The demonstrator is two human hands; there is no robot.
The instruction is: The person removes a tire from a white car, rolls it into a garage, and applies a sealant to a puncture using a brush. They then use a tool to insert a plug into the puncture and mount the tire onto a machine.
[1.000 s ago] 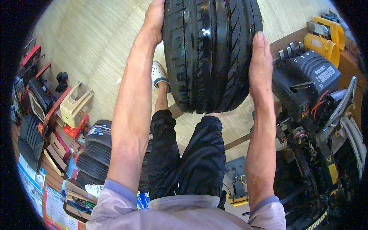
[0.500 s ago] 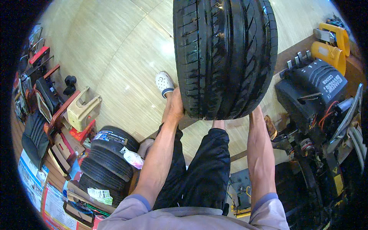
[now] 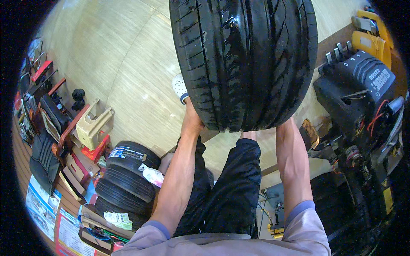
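A large black rubber tyre with glossy, deeply grooved tread fills the upper middle, held upright above the pale wood-grain plank floor. Lower left stands a stack of smaller black tyres — ribbed, paper-labelled. The left hand presses flat against the tyre's underside; the right hand's grip is hidden behind the tread — cannot tell.

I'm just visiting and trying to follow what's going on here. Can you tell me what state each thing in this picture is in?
tyre: upright, tread facing the camera, lifted off the floor.
left hand: pressed against the tyre's lower left side.
right hand: hidden behind the tyre; only its forearm shows.
stack of tyres: lying flat on the floor, labels on them.
black machine: standing at the right; whether it runs cannot be told.
beige plastic stool: tipped on its side.
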